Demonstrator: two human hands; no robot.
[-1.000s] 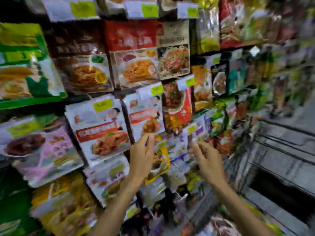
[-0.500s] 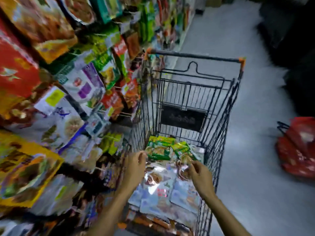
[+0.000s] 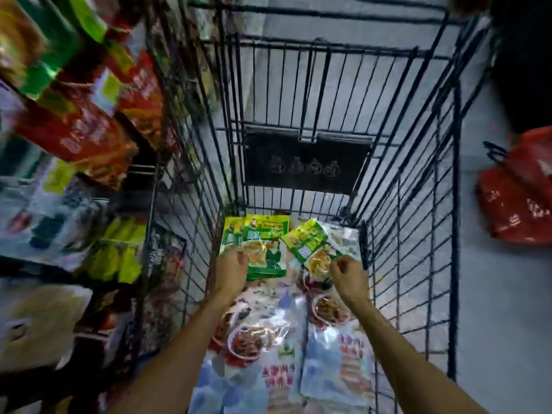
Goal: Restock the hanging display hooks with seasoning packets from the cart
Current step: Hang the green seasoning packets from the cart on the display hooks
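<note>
Black wire shopping cart (image 3: 304,162), one, beside the blurred hanging display (image 3: 89,130). Contents: green seasoning packets in two heaps at the far end, left heap (image 3: 265,249) of at least two, right heap (image 3: 310,246) uncounted. Pale blue-and-white packets (image 3: 328,369), at least three, lie nearer. Hands: left hand (image 3: 231,268), fingers curled on the left heap's edge; right hand (image 3: 348,271), fingertips pinching the right heap's near corner. Red plastic bag (image 3: 513,198), one, on the floor.

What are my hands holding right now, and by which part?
Left hand grips the stacked green seasoning packets at their left edge; right hand pinches the lower corner of the tilted green-yellow packet.
</note>
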